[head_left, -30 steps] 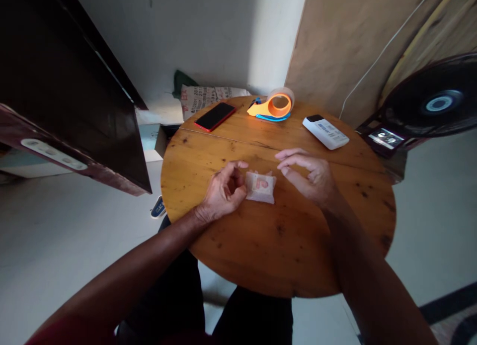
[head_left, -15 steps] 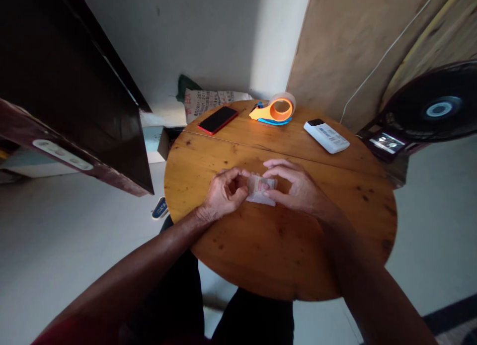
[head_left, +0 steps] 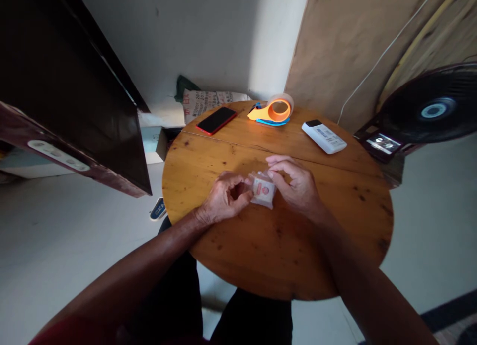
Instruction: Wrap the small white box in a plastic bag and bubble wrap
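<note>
The small clear packet (head_left: 263, 191) with a red print lies near the middle of the round wooden table (head_left: 278, 245), well apart from every edge. The left hand (head_left: 228, 196) is at its left side; the thumb and the index finger are curved, with a small gap between them, and their tips touch the packet's left edge. The right hand (head_left: 296, 186) is at the far right corner of the packet, where thumb and index tips are close together; the other fingers are loosely bent. For both hands, I cannot tell if the tips really pinch the film.

Between the packet and the near edge there is a wide stretch of wood. On the far side, the phone (head_left: 216, 121) lies close to the left rim, the orange tape dispenser (head_left: 261, 114) is beside the far rim, and the white device (head_left: 324, 136) is near the right rim. These three are well apart from both hands.
</note>
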Tool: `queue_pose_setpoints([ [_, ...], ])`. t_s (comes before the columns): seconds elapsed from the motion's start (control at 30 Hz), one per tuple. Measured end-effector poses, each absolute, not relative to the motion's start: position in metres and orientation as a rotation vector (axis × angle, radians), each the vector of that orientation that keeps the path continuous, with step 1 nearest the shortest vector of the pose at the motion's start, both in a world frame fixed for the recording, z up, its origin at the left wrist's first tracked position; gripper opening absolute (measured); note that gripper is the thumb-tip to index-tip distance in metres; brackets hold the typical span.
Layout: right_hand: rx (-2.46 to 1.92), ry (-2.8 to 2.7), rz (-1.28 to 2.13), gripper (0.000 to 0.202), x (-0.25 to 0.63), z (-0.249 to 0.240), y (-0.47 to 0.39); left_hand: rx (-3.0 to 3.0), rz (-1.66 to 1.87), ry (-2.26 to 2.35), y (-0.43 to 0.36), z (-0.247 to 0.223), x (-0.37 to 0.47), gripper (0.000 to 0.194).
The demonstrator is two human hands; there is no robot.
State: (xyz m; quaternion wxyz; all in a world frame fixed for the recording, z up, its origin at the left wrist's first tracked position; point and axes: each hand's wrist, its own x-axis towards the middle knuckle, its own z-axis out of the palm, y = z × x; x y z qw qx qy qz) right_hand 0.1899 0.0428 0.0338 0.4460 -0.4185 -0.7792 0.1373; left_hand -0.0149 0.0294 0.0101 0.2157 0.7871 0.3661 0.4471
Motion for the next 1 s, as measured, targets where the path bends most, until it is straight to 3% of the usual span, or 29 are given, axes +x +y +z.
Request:
queue_pose_setpoints([
  [0.27, -1.078, -1.698, 0.409, 0.009, 0.205, 0.042, 0.049, 2.136, 1.229, 0.920, 0.026, 0.014, -0.015, 0.022],
  [0.53, -1.190, -1.608, 0.352, 0.013, 0.220, 0.021, 0.073, 1.887, 1.289, 1.052, 0.023, 0.011, -0.018, 0.025],
  [0.7, -1.178, -1.566, 0.304, 0.014, 0.220, 0.017, 0.079, 2.095, 1.183, 0.800, 0.028, 0.013, -0.016, 0.042],
  [1.0, -1.221, -1.447, 0.274, 0.017, 0.236, 0.010, 0.092, 1.967, 1.089, 0.690, 0.022, 0.015, -0.019, 0.024],
])
